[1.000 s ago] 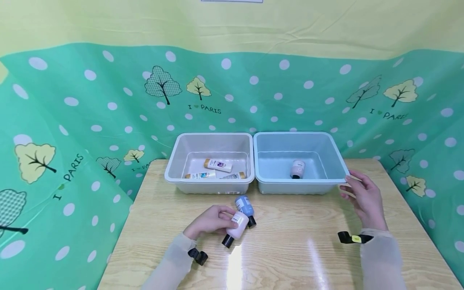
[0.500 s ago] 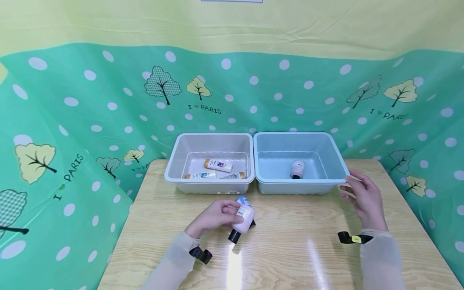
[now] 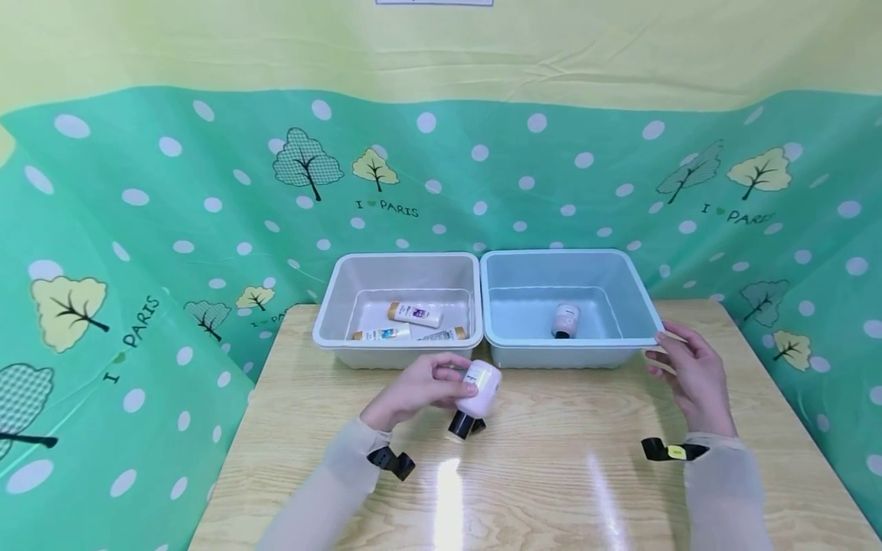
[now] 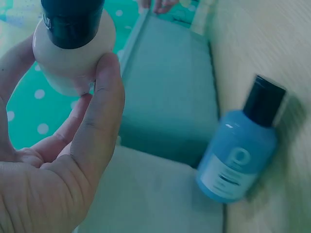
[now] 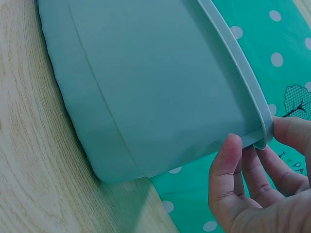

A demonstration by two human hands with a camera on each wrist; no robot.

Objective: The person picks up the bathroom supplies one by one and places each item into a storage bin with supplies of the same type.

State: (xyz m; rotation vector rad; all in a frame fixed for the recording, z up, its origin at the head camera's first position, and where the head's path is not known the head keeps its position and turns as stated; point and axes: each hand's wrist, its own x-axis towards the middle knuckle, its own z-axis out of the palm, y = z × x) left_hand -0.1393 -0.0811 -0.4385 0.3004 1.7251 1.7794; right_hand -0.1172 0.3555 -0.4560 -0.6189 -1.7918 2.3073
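My left hand (image 3: 426, 389) grips a pale pink bottle (image 3: 481, 386) by its body, raised over the table with its black cap tilted down. Behind it a blue bottle (image 4: 238, 150) lies on the wood, close to the bins' front; in the head view only its black cap (image 3: 478, 426) shows. My right hand (image 3: 692, 379) holds the front right corner of the light blue bin (image 3: 572, 353), pinching its rim between thumb and fingers. Another pale pink bottle (image 3: 566, 318) with a dark cap lies inside that bin.
A grey bin (image 3: 400, 356) stands against the blue bin's left side. Several white bottles lie in it, including one with a purple label (image 3: 416, 314), all gold-capped. Behind both bins hangs a green dotted cloth (image 3: 510, 176). The wooden table (image 3: 551, 459) spreads in front.
My left hand has lifted the pale pink bottle up and to the right, toward the bins, where it covers most of the blue bottle. The right hand stays on the blue bin's corner.
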